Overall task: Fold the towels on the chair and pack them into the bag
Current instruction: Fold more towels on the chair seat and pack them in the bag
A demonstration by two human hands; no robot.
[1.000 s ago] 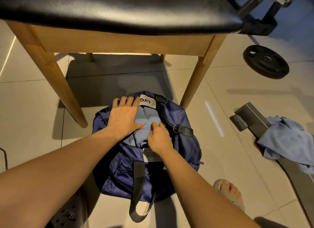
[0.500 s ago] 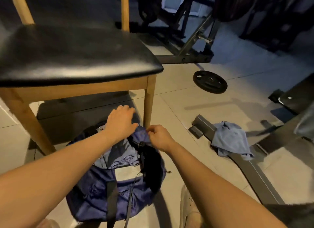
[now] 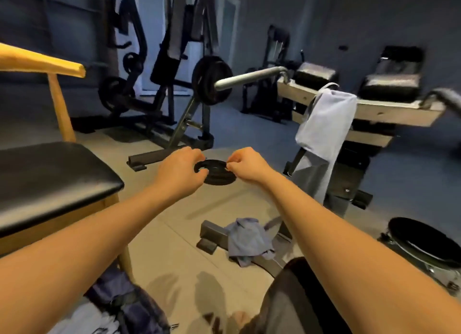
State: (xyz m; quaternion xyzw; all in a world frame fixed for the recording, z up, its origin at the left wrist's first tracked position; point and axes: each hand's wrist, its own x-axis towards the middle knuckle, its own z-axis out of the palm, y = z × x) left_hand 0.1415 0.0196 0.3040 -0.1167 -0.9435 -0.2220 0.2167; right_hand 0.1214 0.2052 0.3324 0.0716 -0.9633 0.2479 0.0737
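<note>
Both forearms are stretched forward, bare, held up over the floor. Left hand (image 3: 178, 170) has its fingers curled downward; right hand (image 3: 245, 165) has its fingertips drawn together. Nothing is visible in either.

Bag (image 3: 124, 301): dark navy, soft crumpled fabric, on the floor (image 3: 174, 246) at the lower left edge, by the chair's front leg and partly hidden under the left forearm. Its contents are blurred and cannot be read.

Chair (image 3: 50, 181): glossy black padded seat with a rounded edge, on a pale wooden frame with a curved top rail.

Crumpled towel (image 3: 247, 239): blue-grey and limp, heaped over a grey metal bench foot on the beige tiles, well apart from the bag. Draped towel (image 3: 326, 119): paler, hanging flat over the bench frame on the right.

Weight plate (image 3: 217, 176): a flat black disc on the floor, seen between the hands. A barbell (image 3: 249, 78) with a steel bar and black plate sits beyond it, and dark gym machines line the back wall.
</note>
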